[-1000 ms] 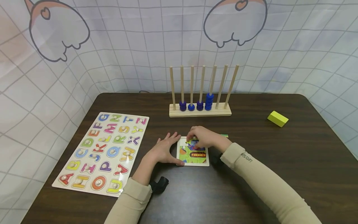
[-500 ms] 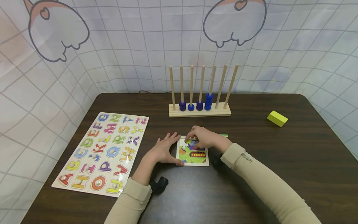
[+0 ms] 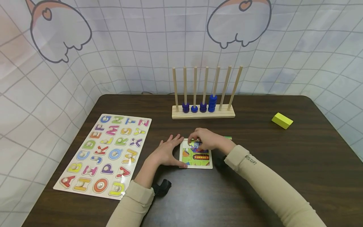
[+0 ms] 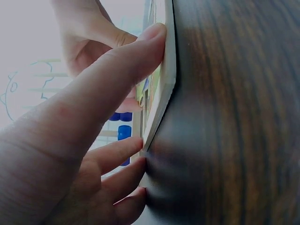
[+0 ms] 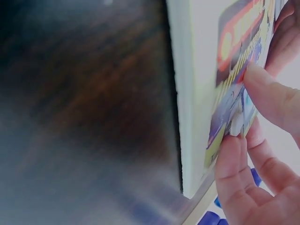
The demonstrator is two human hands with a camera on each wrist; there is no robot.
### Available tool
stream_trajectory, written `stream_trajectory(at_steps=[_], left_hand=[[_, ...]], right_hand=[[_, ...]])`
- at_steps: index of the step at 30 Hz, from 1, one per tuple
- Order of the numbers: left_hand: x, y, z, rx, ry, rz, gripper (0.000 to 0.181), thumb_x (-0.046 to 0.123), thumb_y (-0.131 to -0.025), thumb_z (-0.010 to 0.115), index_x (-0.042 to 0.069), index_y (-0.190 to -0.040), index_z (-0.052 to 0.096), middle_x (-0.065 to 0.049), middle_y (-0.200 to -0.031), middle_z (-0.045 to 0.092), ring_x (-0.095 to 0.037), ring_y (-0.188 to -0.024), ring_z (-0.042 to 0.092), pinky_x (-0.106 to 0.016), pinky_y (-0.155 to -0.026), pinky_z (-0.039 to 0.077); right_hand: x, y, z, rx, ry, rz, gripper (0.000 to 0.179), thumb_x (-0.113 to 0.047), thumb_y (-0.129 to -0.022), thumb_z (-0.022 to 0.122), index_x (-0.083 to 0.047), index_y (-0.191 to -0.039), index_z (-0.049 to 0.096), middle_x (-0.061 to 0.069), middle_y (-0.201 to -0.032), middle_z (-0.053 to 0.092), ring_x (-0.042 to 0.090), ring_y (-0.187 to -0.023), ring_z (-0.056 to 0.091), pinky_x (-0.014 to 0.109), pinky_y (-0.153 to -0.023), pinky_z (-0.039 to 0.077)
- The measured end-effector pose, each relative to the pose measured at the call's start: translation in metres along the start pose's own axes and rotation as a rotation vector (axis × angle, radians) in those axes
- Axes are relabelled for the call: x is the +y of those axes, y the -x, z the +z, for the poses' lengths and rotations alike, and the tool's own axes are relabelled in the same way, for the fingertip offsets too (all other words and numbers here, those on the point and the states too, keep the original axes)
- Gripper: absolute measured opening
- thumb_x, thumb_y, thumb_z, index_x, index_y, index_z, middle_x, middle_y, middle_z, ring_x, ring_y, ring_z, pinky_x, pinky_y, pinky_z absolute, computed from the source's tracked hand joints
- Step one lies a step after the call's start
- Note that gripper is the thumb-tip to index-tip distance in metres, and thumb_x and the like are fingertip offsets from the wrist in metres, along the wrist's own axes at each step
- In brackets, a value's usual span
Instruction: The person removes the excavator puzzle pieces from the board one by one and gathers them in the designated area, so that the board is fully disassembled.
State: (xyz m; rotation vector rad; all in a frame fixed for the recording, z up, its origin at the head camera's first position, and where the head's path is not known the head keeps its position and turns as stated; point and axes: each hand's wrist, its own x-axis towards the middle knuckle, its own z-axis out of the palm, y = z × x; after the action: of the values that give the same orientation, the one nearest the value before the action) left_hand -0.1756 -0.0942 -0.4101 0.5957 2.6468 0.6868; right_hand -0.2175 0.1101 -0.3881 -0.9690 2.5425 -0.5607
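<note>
A small square jigsaw puzzle in a pale frame (image 3: 198, 167) lies on the dark table, showing a colourful tracked vehicle. My left hand (image 3: 165, 154) is spread along its left side, the thumb on the lower left corner and the straight fingers at the upper left. In the left wrist view the thumb (image 4: 152, 40) presses on the frame's face. My right hand (image 3: 208, 139) reaches over the puzzle's upper part, fingers bent. The right wrist view shows its thumb and fingertips pinching a puzzle piece (image 5: 237, 123) that looks tilted, partly hidden by the fingers.
An alphabet peg board (image 3: 106, 154) lies on the left. Behind the puzzle stands a wooden bead rack (image 3: 202, 115) with upright pegs and blue beads. A yellow block (image 3: 282, 120) is at the right. A green strip (image 3: 228, 137) shows behind the right wrist, mostly hidden.
Both hands stay in nearly the same place. The right fingertips shift slightly over the puzzle's upper part, and the small piece there looks turned a little.
</note>
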Motion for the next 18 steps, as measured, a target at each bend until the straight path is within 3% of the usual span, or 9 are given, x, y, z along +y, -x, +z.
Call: stream_trajectory(at_steps=[15,18], left_hand=[[0.0014,0.0000,0.0010,-0.005,-0.003,-0.008,0.103,0.049,-0.062,0.080,0.014,-0.144,0.030,-0.004,-0.151,0.020,-0.027,-0.138,0.008,-0.054,-0.107,0.006],[0.0020,0.0005,0.0008,-0.004,0.002,-0.009,0.102,0.048,-0.062,0.081,0.014,-0.144,0.030,-0.004,-0.150,0.020,-0.027,-0.138,0.008,-0.054,-0.107,0.006]], right_hand=[[0.0063,0.0014,-0.0038,0.034,-0.072,0.024,0.040,-0.010,-0.073,0.077,-0.010,-0.112,0.067,0.006,-0.093,0.058,0.018,-0.081,0.053,0.026,-0.070,0.048],[0.0073,0.0022,-0.0044,0.063,-0.100,0.034,0.037,-0.011,-0.071,0.079,-0.007,-0.106,0.068,0.005,-0.089,0.060,0.017,-0.077,0.054,0.025,-0.067,0.048]])
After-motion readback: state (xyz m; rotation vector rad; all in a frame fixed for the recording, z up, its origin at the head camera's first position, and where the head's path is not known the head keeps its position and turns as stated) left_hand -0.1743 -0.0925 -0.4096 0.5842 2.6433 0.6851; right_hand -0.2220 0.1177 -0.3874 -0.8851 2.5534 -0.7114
